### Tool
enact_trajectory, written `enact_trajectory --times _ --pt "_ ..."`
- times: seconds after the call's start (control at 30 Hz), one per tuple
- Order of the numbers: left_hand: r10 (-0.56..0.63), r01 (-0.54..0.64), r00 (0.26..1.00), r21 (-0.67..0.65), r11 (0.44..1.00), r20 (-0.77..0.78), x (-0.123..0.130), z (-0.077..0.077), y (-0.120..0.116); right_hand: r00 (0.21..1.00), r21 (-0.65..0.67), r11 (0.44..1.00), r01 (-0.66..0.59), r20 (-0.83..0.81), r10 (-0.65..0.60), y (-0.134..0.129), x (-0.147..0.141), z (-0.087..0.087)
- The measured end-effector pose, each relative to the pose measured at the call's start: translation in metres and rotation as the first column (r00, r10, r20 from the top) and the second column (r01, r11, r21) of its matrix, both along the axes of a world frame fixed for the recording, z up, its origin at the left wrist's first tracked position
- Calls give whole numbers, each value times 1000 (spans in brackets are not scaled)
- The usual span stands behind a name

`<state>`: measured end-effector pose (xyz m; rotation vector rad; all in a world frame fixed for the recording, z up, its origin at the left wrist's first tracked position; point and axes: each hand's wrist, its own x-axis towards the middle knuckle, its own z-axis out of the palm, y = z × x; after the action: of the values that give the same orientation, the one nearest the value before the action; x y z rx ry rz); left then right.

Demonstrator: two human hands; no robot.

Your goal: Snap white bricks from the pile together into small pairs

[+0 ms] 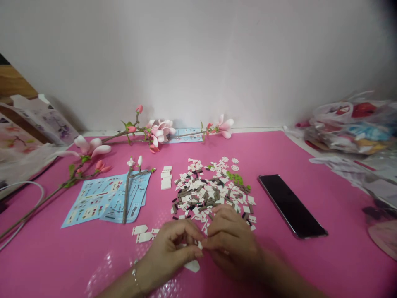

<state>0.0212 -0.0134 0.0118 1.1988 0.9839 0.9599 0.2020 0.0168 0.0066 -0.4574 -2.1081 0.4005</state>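
My left hand (176,246) is closed, pinching a small white building-block piece (200,245) between thumb and forefinger. Against that piece are the bent fingertips of my right hand (231,238); whether they hold a separate part is hidden. Below my left thumb shows a flat white pointed piece (192,265). A loose pile of small building blocks (214,188), white, grey-brown, black and green, lies just beyond both hands. Several white pointed plates (144,237) rest left of my left hand. Stacked white plates (166,178) sit beside the pile.
Light-blue instruction sheets (93,198) lie at left, with a built grey branch (126,198) across them. Pink magnolia stems (159,132) stretch along the back. A black phone (291,205) lies at right, plastic bags (356,122) behind it. The mat (269,151) is pink.
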Motion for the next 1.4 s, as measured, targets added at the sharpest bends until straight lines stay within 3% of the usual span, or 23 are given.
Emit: enact_trajectory --times 0.1,0.2,0.3,0.4,0.6,0.73,0.87,1.03,1.1,1.23,1.4 --pt "46 -46 998 -12 999 53 -2 0 -1 999 -40 999 27 25 -26 0 0 6" --pt "189 -181 969 -64 981 156 -9 -2 3 989 -116 982 147 35 -144 5 3 12" --pt "368 -336 873 -153 930 321 -17 -4 11 938 -195 921 336 154 -310 15 9 7" --pt "420 -363 789 -212 907 448 -21 -3 19 858 -198 870 451 363 -363 24 15 -3" --pt "489 -371 690 -319 872 534 -21 5 24 739 -57 851 522 528 -418 29 16 -17" --pt "550 -410 623 -367 835 556 -23 9 26 760 -60 885 462 540 -360 28 11 -20" --pt "553 -406 614 -375 833 564 -23 8 27 782 -57 886 460 498 -374 28 14 -18" --pt "530 -363 635 -388 847 562 -23 4 25 635 -3 781 624 585 -505 33 24 -11" --pt "510 -346 651 -379 858 562 -23 2 25 595 5 774 634 636 -491 33 24 -11" --pt "500 -329 665 -383 863 555 -24 -2 24 637 -69 798 599 644 -423 32 21 -13" --pt "494 -319 671 -385 866 553 -23 -3 24 717 -95 791 605 498 -488 32 21 -4"
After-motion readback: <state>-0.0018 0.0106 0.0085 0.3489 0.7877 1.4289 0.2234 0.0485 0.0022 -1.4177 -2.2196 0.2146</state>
